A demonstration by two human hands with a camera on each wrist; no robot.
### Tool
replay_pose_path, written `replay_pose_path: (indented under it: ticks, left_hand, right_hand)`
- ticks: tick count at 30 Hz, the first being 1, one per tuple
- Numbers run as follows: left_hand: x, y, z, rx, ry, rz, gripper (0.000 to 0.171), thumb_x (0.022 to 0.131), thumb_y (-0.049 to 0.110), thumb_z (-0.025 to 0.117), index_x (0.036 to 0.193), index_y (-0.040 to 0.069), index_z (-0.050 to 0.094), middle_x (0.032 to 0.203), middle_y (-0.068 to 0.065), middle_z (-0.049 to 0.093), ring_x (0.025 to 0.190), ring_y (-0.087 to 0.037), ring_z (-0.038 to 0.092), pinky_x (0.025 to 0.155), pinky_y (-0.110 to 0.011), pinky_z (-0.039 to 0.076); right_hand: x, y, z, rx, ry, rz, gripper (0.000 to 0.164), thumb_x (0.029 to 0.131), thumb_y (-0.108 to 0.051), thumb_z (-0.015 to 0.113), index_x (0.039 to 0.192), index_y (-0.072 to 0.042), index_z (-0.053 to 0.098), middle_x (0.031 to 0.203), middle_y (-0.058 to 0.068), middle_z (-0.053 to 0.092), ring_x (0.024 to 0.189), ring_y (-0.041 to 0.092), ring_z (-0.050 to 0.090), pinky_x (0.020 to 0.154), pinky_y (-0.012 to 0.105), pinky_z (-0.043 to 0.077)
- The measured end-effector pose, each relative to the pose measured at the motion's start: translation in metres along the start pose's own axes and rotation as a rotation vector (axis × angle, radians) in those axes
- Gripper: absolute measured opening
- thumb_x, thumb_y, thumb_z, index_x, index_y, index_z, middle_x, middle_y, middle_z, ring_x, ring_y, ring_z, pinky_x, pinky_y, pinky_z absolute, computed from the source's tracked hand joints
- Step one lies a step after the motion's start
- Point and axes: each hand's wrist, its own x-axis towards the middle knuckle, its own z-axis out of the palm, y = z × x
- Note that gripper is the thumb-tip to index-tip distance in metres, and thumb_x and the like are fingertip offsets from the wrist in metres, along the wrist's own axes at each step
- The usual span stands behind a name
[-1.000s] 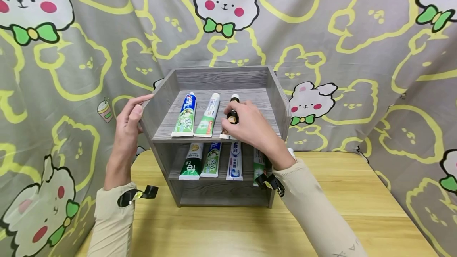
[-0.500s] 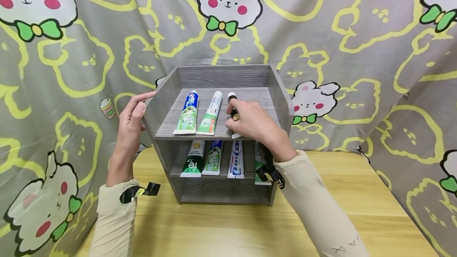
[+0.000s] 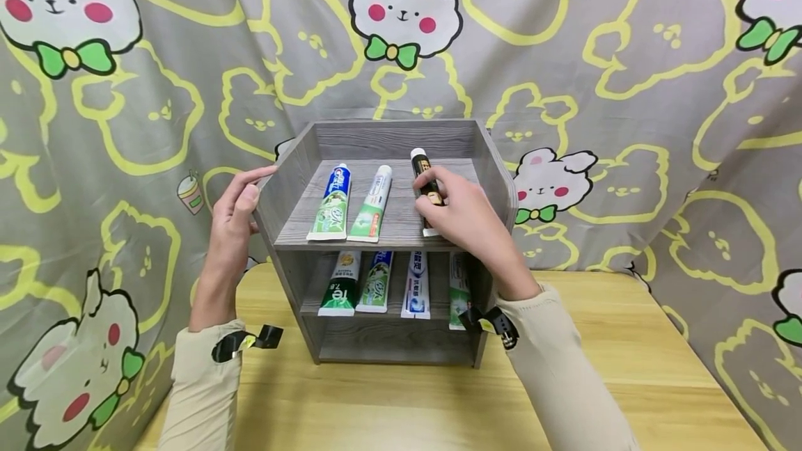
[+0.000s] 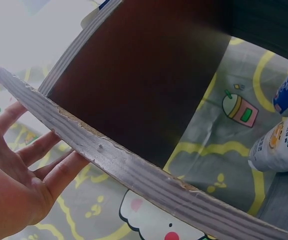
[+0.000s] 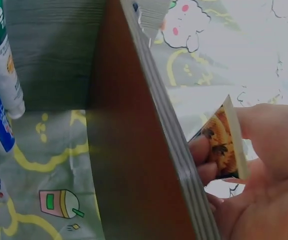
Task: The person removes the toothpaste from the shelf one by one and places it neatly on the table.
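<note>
My right hand pinches a black toothpaste tube with a white cap over the right part of the top shelf. In the right wrist view the tube's crimped end shows a gold-brown print between thumb and fingers. My left hand rests against the left side of the grey wooden shelf unit; in the left wrist view its fingers spread along the panel's edge. A blue-and-green toothpaste tube and a white-and-green one lie on the top shelf, caps to the back.
On the middle shelf several more tubes lie side by side, among them a dark green one and a white-and-blue one. The unit stands on a yellow wooden table. A patterned curtain hangs close behind.
My right hand has shifted the black tube to the right along the top shelf, widening its gap from the white-and-green tube. My left hand has stayed at the unit's side.
</note>
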Motion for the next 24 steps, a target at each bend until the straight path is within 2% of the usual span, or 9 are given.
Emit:
replay_pose_path:
  ticks: [3, 7, 12, 17, 24]
  left_hand:
    - [0.000, 0.001, 0.000, -0.009, -0.004, 0.006, 0.042, 0.105, 0.023, 0.047, 0.140, 0.005, 0.061, 0.122, -0.012, 0.056, 0.091, -0.020, 0.059, 0.058, -0.025, 0.056]
    - [0.000, 0.002, 0.001, -0.012, 0.002, -0.001, 0.042, 0.105, 0.023, 0.047, 0.140, 0.005, 0.061, 0.122, -0.012, 0.056, 0.090, -0.019, 0.059, 0.057, -0.025, 0.056]
    - [-0.001, 0.002, 0.002, 0.005, 0.009, -0.009, 0.041, 0.105, 0.023, 0.047, 0.140, 0.006, 0.062, 0.124, -0.011, 0.056, 0.092, -0.020, 0.058, 0.057, -0.025, 0.055]
    - [-0.001, 0.001, 0.003, 0.009, 0.007, -0.011, 0.042, 0.105, 0.024, 0.047, 0.140, 0.006, 0.061, 0.125, -0.011, 0.055, 0.092, -0.021, 0.058, 0.057, -0.025, 0.056]
    - [-0.001, 0.001, 0.002, 0.005, 0.016, -0.007, 0.042, 0.105, 0.024, 0.047, 0.140, 0.005, 0.061, 0.123, -0.012, 0.056, 0.090, -0.020, 0.058, 0.055, -0.025, 0.055]
  right_hand:
    - [-0.006, 0.002, -0.002, 0.101, -0.010, 0.006, 0.032, 0.092, -0.016, 0.056, 0.123, -0.019, 0.066, 0.085, 0.005, 0.063, 0.069, 0.017, 0.062, 0.064, 0.035, 0.048]
    - [-0.014, 0.003, -0.004, 0.212, -0.053, 0.005, 0.039, 0.095, -0.014, 0.052, 0.132, -0.022, 0.061, 0.106, 0.009, 0.060, 0.073, 0.017, 0.066, 0.061, 0.036, 0.048]
    - [-0.022, 0.005, -0.007, 0.331, -0.120, 0.017, 0.049, 0.095, -0.010, 0.050, 0.141, -0.028, 0.056, 0.131, 0.012, 0.046, 0.086, 0.020, 0.067, 0.068, 0.038, 0.051]
    - [-0.030, 0.013, -0.010, 0.390, -0.144, -0.039, 0.050, 0.098, -0.007, 0.052, 0.144, -0.027, 0.055, 0.144, 0.010, 0.041, 0.095, 0.024, 0.067, 0.075, 0.039, 0.055]
    - [-0.042, 0.019, -0.014, 0.441, -0.132, -0.096, 0.048, 0.100, -0.006, 0.060, 0.144, -0.025, 0.057, 0.150, 0.006, 0.042, 0.111, 0.030, 0.067, 0.081, 0.040, 0.058]
